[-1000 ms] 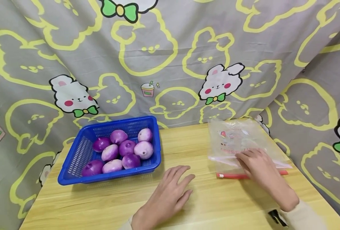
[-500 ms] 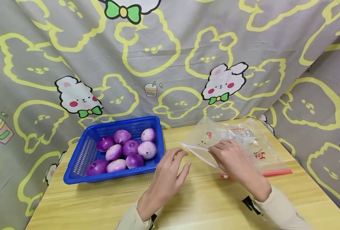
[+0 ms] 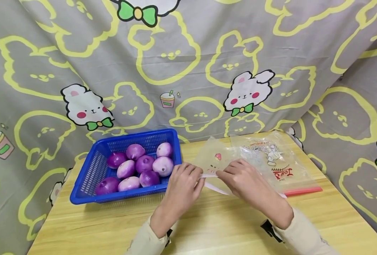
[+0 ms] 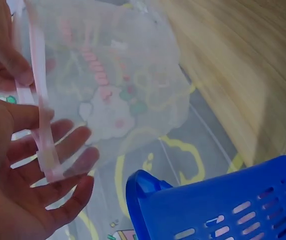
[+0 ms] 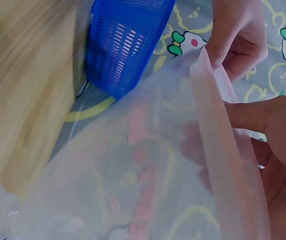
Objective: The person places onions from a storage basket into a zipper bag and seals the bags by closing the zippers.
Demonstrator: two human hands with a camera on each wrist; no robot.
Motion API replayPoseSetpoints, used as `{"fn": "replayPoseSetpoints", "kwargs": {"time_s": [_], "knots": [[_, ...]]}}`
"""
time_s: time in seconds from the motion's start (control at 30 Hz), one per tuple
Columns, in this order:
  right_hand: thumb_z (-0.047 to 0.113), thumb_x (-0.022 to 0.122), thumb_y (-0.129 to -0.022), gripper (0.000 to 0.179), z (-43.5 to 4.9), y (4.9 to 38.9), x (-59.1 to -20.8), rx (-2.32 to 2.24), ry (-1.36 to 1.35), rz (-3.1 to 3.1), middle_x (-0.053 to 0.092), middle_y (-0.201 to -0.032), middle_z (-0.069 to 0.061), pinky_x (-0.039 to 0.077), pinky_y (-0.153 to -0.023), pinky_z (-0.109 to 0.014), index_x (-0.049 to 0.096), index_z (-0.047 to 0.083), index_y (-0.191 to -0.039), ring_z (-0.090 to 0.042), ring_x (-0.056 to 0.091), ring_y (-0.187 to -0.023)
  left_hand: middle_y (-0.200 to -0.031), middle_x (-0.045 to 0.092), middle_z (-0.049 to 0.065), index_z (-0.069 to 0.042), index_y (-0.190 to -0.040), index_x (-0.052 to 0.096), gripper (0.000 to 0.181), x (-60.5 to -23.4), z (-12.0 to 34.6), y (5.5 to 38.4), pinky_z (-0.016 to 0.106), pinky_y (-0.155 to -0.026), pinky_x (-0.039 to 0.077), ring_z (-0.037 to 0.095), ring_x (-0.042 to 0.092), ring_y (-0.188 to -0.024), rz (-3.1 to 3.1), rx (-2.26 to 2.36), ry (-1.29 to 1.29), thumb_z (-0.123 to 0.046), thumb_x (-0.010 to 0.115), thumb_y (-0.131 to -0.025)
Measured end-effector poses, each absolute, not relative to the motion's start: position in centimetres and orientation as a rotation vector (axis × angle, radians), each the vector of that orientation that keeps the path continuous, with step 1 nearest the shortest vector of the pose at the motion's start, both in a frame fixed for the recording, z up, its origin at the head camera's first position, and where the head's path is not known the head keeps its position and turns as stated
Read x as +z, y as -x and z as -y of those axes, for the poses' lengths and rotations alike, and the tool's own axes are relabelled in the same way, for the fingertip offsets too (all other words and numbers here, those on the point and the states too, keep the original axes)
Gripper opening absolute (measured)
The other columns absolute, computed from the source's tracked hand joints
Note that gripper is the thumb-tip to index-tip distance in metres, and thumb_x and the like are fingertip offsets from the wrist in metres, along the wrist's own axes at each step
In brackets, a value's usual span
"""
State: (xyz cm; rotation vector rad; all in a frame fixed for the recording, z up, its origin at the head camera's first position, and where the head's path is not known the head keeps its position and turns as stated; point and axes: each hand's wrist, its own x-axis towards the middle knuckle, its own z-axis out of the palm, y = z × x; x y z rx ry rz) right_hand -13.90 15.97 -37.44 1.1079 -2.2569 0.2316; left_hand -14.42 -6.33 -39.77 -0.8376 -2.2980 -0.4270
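Observation:
A translucent zip bag [image 3: 211, 150] with a pinkish-white zip strip and a strawberry print is held up over the table between both hands. My left hand [image 3: 183, 182] pinches the left end of its zip edge; in the left wrist view, the thumb lies on the strip and the fingers [image 4: 75, 145] show through the plastic behind it. My right hand [image 3: 246, 180] pinches the same edge further right, thumb in front and fingertips behind the film in the right wrist view. A second clear bag [image 3: 281, 159] with a red zip strip lies flat beyond the right hand.
A blue plastic basket [image 3: 124, 197] holding several purple onions [image 3: 145, 164] stands at the left, close beside the left hand. The wooden table [image 3: 207, 226] ends at a grey printed curtain [image 3: 188, 85] behind and at the right.
The right hand has lifted the zip bag off the other bag and carried it left. The left hand, formerly free, has taken hold of its zip edge. The red-strip bag is now uncovered.

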Motion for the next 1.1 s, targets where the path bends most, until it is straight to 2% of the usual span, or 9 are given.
{"fn": "replayPoseSetpoints", "kwargs": {"time_s": [0.17,0.37,0.47,0.53,0.67,0.8,0.9,1.03,1.1], "knots": [[0.012,0.077,-0.083,0.019,-16.5,13.6,-37.2,0.228,-0.984,2.415,0.073,-0.089,-0.004,0.054,-0.079,-0.040,0.074,0.008,-0.100,-0.024,0.067,-0.083,-0.079,0.069,0.002,-0.009,-0.083,0.070,0.003,-40.1,7.0,14.3,0.035,-0.061,0.050,0.021,0.064,-0.072,2.215,-0.447,0.755,-0.006,0.072,-0.083],[-0.003,0.074,-0.076,0.021,-18.1,13.1,-36.3,0.251,-0.770,2.515,0.072,-0.089,-0.005,0.053,-0.070,-0.043,0.072,0.008,-0.094,-0.027,0.065,-0.080,-0.079,0.068,0.005,-0.005,-0.084,0.068,0.009,-39.7,7.5,14.0,0.037,-0.054,0.055,0.021,0.066,-0.063,2.131,-0.548,0.634,-0.009,0.063,-0.090],[-0.008,0.069,-0.073,0.026,-18.6,13.1,-35.8,0.296,-0.722,2.440,0.072,-0.090,-0.007,0.054,-0.068,-0.044,0.072,0.006,-0.095,-0.028,0.066,-0.081,-0.080,0.067,0.005,-0.006,-0.087,0.067,0.003,-39.1,7.9,14.0,0.037,-0.056,0.055,0.022,0.065,-0.066,2.156,-0.568,0.651,-0.008,0.065,-0.087],[-0.008,0.067,-0.074,0.028,-18.7,13.2,-35.5,0.311,-0.732,2.405,0.073,-0.092,-0.007,0.055,-0.070,-0.044,0.073,0.005,-0.098,-0.027,0.067,-0.084,-0.081,0.067,0.005,-0.007,-0.096,0.067,0.015,-38.8,8.1,14.0,0.038,-0.057,0.054,0.023,0.063,-0.066,2.222,-0.523,0.689,-0.009,0.071,-0.081],[-0.002,0.072,-0.078,0.031,-17.6,12.7,-34.8,0.302,-0.785,2.426,0.073,-0.102,-0.009,0.054,-0.078,-0.047,0.073,0.006,-0.108,-0.030,0.067,-0.095,-0.070,0.062,0.001,-0.010,-0.107,0.063,0.038,-38.7,8.3,13.5,0.036,-0.048,0.047,0.022,0.059,-0.058,2.385,-0.383,0.791,-0.009,0.078,-0.072],[0.007,0.069,-0.084,0.029,-14.7,10.2,-34.2,0.372,-0.938,2.287,0.068,-0.116,-0.015,0.049,-0.093,-0.052,0.069,0.005,-0.113,-0.034,0.062,-0.110,-0.058,0.053,-0.005,-0.011,-0.092,0.063,0.016,-38.9,7.9,13.1,0.030,-0.040,0.041,0.015,0.054,-0.047,2.432,-0.385,0.823,-0.005,0.072,-0.080],[0.014,0.066,-0.088,0.024,-12.5,7.6,-34.4,0.392,-1.125,2.205,0.066,-0.114,-0.008,0.047,-0.098,-0.044,0.066,0.008,-0.111,-0.027,0.059,-0.111,-0.056,0.051,-0.007,-0.010,-0.086,0.065,0.010,-38.8,7.6,13.2,0.028,-0.041,0.040,0.011,0.050,-0.045,2.408,-0.487,0.812,-0.001,0.068,-0.084],[0.022,0.074,-0.081,0.034,-11.3,6.7,-36.6,0.173,-1.196,2.354,0.064,-0.109,-0.007,0.048,-0.096,-0.038,0.061,0.006,-0.108,-0.024,0.059,-0.105,-0.057,0.055,-0.008,-0.009,-0.091,0.070,0.009,-38.8,7.5,13.4,0.027,-0.044,0.043,0.009,0.050,-0.047,2.396,-0.643,0.796,0.000,0.069,-0.087],[0.016,0.072,-0.079,0.028,-11.3,7.4,-38.0,0.096,-1.147,2.396,0.064,-0.096,-0.007,0.051,-0.088,-0.036,0.058,0.004,-0.100,-0.023,0.062,-0.093,-0.058,0.056,-0.009,-0.008,-0.092,0.070,0.008,-38.9,7.5,13.6,0.024,-0.046,0.043,0.007,0.049,-0.048,2.421,-0.712,0.787,-0.001,0.067,-0.089]]}}
